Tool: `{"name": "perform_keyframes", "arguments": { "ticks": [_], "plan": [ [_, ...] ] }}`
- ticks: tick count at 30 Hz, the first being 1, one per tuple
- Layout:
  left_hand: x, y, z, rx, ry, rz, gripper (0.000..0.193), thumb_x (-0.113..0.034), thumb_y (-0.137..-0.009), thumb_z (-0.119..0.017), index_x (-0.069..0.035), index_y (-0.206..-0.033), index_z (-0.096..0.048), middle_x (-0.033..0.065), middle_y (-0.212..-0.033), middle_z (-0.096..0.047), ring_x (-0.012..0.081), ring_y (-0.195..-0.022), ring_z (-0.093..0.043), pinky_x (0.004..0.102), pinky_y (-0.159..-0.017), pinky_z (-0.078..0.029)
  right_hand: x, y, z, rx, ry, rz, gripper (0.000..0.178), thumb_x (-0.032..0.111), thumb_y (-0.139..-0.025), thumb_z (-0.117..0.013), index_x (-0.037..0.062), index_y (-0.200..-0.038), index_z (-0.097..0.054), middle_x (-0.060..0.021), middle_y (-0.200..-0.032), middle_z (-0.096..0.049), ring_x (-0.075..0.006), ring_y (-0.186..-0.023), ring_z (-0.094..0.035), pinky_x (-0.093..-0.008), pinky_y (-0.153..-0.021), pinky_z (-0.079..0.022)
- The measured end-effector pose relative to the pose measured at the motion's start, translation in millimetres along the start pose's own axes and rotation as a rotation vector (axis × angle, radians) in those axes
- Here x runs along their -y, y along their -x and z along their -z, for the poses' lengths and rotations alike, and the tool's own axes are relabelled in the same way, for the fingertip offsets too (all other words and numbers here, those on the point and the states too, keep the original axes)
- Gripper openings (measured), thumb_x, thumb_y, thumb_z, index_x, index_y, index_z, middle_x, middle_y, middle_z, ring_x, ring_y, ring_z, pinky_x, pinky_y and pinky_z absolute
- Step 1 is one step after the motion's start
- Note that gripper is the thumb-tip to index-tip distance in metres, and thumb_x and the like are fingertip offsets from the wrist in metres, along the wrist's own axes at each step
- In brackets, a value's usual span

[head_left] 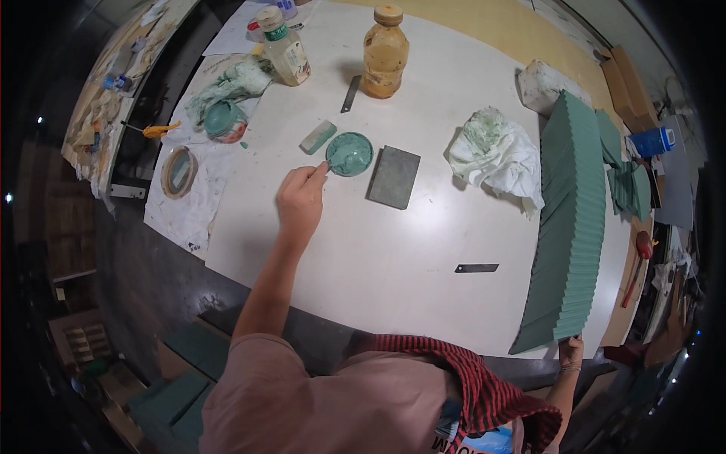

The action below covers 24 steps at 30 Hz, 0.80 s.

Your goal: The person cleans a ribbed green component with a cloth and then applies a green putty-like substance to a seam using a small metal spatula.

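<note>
My left hand is closed in a pinch at the near left rim of a small round dish of green paste. A dark bit shows at the fingertips, too small to make out. Just right of the dish lies a flat grey rectangular block, and to its left a small green-and-white block. At the table's near right edge, my right hand has its fingers curled at the near end of a long row of overlapping green slats. Part of that grip is hidden under the slats.
A crumpled white cloth lies beside the slats. Two dark blades lie apart on the white table. Behind stand an amber bottle and a clear bottle. At left are a green-smeared tub and a tape roll.
</note>
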State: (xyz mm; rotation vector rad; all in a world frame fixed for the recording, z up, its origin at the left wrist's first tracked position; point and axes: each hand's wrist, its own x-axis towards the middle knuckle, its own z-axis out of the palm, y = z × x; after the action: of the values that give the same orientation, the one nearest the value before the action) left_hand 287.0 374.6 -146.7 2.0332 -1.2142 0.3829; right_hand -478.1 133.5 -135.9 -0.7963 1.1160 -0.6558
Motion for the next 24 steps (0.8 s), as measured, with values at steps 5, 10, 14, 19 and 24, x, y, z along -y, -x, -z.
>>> {"name": "perform_keyframes", "arguments": {
  "ticks": [5,10,14,19,24],
  "plan": [
    [8.2,-3.1,0.8,0.022,-0.001,-0.038,0.021,0.005,-0.079,-0.071,0.001,-0.099,-0.074,0.0108,-0.074,-0.065,0.0230,-0.066,-0.062,0.0327,-0.059,-0.049,0.5,-1.4,1.6,0.018,0.006,-0.010,0.079,0.006,-0.065,-0.077,0.0035,-0.139,-0.050,-0.0061,-0.134,-0.060,-0.0273,-0.126,-0.054,-0.0414,-0.110,-0.038],
    [-2.7,-11.7,4.2,0.023,0.272,0.448,0.011,-0.002,-0.087,-0.064,0.002,-0.094,-0.072,0.0100,-0.070,-0.066,0.0166,-0.057,-0.058,0.0299,-0.054,-0.046,0.5,0.1,4.9,0.016,0.018,-0.019,0.079,0.008,-0.064,-0.077,0.0040,-0.139,-0.050,-0.0062,-0.133,-0.060,-0.0278,-0.125,-0.054,-0.0417,-0.110,-0.038],
    [5.2,-14.7,2.6,0.096,0.402,0.761,0.013,-0.004,-0.092,-0.062,0.004,-0.091,-0.072,0.0050,-0.065,-0.063,0.0070,-0.052,-0.049,0.0227,-0.049,-0.039,1.9,-2.4,-12.0,0.008,0.020,-0.005,0.079,0.009,-0.064,-0.077,0.0043,-0.138,-0.051,-0.0062,-0.132,-0.061,-0.0281,-0.125,-0.054,-0.0420,-0.110,-0.038],
    [-1.4,-21.8,5.5,0.060,0.528,0.861,0.013,-0.004,-0.093,-0.061,0.004,-0.093,-0.071,0.0030,-0.064,-0.062,0.0058,-0.052,-0.047,0.0213,-0.048,-0.037,0.0,-0.5,0.9,-0.001,0.023,-0.005,0.078,0.009,-0.064,-0.077,0.0043,-0.138,-0.052,-0.0062,-0.132,-0.061,-0.0282,-0.125,-0.054,-0.0419,-0.110,-0.038],
    [3.6,-23.7,7.3,0.032,0.560,0.886,0.013,-0.006,-0.090,-0.064,0.002,-0.094,-0.073,0.0064,-0.064,-0.066,0.0082,-0.054,-0.056,0.0254,-0.052,-0.045,1.1,-0.6,1.4,0.010,0.012,-0.020,0.078,0.008,-0.064,-0.078,0.0041,-0.137,-0.052,-0.0060,-0.132,-0.061,-0.0278,-0.125,-0.054,-0.0419,-0.111,-0.037]
  ]
}}
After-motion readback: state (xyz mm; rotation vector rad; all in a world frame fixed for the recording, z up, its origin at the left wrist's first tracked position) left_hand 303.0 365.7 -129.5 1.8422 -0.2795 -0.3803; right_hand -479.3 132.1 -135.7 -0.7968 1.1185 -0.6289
